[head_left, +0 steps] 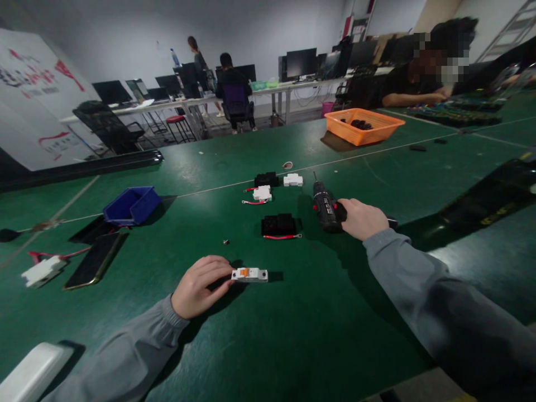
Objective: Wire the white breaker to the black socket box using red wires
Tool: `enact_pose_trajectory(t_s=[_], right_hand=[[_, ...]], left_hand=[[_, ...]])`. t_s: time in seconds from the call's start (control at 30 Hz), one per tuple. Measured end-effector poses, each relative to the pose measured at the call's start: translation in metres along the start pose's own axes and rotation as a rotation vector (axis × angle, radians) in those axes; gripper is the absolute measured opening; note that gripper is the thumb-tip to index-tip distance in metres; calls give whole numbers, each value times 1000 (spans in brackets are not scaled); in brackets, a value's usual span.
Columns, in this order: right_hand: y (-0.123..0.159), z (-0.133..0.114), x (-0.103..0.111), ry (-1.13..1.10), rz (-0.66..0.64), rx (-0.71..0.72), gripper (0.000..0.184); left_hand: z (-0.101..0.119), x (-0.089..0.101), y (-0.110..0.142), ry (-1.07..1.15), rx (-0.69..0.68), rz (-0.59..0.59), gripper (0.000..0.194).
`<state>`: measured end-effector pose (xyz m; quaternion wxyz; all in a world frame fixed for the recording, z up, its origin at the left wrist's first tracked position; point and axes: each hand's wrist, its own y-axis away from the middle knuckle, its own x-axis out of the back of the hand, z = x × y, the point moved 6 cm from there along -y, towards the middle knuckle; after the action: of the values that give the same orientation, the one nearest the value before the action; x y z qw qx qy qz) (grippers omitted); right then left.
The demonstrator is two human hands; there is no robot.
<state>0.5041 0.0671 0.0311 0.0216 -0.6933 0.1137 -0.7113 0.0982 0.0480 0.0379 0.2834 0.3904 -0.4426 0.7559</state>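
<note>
My left hand (200, 286) rests on the green table (293, 335), its fingers curled round the left end of a small white breaker with an orange switch (250, 274). My right hand (362, 219) is closed on the handle of a black cordless screwdriver (326, 207), which lies on the table with its bit pointing away. Between them lies a black part with a red wire (278, 226). Farther off are a white part with red wires (262, 194), a black block (267, 179) and another white part (293, 180). A tiny screw (225, 242) lies loose.
A blue bin (131, 205) and a phone (94, 261) sit at the left, beside a white part with red wires (42, 271). An orange basket (362, 126) stands at the far right, near a seated person (422, 72). Two people are at the desks behind.
</note>
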Motion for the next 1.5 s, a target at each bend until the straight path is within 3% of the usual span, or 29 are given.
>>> enact_pose_trajectory(t_s=[0.43, 0.87, 1.0, 1.1, 1.17, 1.33, 1.5], right_hand=[[-1, -1, -4, 58, 3, 44, 39], [7, -8, 2, 94, -83, 122, 40], [19, -24, 23, 57, 67, 224, 39], [33, -48, 41, -96, 274, 312, 37], [42, -68, 43, -206, 316, 385, 31], [51, -108, 13, -225, 164, 485, 33], [45, -107, -9, -151, 2, 372, 36]], left_hand=[[2, 0, -3, -18, -10, 2, 23], [0, -1, -1, -2, 8, -4, 24], [-1, -1, 0, 4, 16, 12, 24], [-1, -1, 0, -1, 19, 9, 24], [-1, -2, 0, -20, 36, 5, 24], [-6, -1, 0, -91, 137, 55, 17], [-14, 1, 1, -126, 224, 114, 16]])
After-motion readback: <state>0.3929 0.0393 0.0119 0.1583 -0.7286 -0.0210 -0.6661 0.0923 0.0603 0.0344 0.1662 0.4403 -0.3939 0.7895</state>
